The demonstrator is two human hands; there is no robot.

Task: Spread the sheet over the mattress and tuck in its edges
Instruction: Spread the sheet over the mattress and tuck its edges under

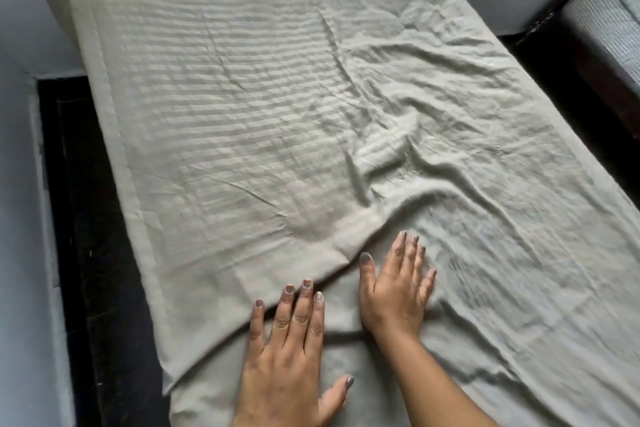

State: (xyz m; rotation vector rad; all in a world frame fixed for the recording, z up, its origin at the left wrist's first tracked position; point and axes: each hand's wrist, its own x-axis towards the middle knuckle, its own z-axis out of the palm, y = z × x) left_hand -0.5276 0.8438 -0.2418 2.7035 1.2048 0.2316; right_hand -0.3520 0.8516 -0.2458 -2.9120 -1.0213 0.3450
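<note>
The pale grey striped cotton sheet [277,114] is pressed flat by both hands, left [291,350] and right [398,291], fingers straight, nothing gripped; ahead wrinkles remain, tucking undone.

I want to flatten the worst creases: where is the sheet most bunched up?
In the head view, the bunched ridge lies just right of the middle of the sheet, straight beyond the fingertips of the right hand.

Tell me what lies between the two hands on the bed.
Only cloth. In the head view, the left hand and right hand lie flat on the sheet, and a creased, shadowed strip of it fills the gap between them.
</note>
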